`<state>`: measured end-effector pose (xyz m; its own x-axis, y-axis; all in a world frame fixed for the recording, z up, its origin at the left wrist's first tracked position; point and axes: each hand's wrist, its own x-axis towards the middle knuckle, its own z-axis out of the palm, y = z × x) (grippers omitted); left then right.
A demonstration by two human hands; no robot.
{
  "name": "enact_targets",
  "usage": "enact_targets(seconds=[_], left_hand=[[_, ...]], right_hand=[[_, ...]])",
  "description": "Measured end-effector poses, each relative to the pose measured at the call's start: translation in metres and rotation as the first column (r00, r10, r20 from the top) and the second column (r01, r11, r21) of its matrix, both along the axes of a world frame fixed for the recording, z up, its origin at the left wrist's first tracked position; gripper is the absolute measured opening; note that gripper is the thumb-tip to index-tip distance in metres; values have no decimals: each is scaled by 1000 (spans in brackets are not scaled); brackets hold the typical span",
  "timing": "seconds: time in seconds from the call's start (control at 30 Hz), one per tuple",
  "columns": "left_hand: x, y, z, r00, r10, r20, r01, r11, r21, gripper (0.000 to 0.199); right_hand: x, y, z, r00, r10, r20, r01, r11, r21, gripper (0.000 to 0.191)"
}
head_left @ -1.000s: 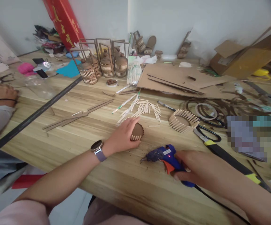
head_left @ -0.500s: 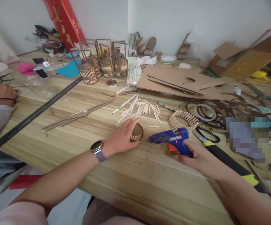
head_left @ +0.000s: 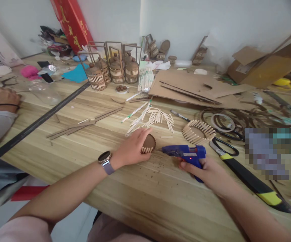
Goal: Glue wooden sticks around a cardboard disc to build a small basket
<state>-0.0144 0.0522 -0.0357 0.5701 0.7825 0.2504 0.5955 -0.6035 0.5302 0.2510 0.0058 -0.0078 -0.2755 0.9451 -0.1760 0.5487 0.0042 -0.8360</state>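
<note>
My left hand point(head_left: 135, 145) is wrapped round a small round brown base point(head_left: 149, 142) with short pale sticks standing along its near edge; part of it is hidden by my fingers. In my right hand point(head_left: 198, 169) is a blue hot glue gun point(head_left: 185, 151), its red light on. The nozzle points left, at the right side of the base, very near or touching it. Behind the base lies a loose pile of short wooden sticks point(head_left: 157, 117). A larger ring edged with pale sticks point(head_left: 198, 131) rests just beyond the glue gun.
Scissors point(head_left: 226, 147) and a black-and-yellow knife point(head_left: 251, 179) lie to the right. Several lidded baskets with tall handles point(head_left: 117, 72) stand at the back beside a cardboard sheet point(head_left: 185, 85). Dark strips point(head_left: 82, 125) lie left of centre. Another person's hands point(head_left: 5, 97) are at the far left.
My right hand has turned the glue gun more level and lowered its handle, bringing the nozzle closer to the base. My left hand keeps its hold. The view has shifted slightly.
</note>
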Motion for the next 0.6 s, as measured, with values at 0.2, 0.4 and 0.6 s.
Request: enact_targets(seconds=[0.2, 0.4, 0.6], left_hand=[[1, 0, 1, 1000, 18, -6, -18, 1000, -23, 87], [2, 0, 0, 1000, 26, 7, -25, 999, -30, 88], [2, 1, 1, 1000, 18, 4, -18, 999, -31, 88]], right_hand=[[-9, -6, -2, 992, 44, 121, -58, 992, 111, 39], [-18, -10, 3, 984, 39, 176, -68, 984, 167, 32], [-18, -10, 1, 982, 28, 186, -61, 982, 179, 34]])
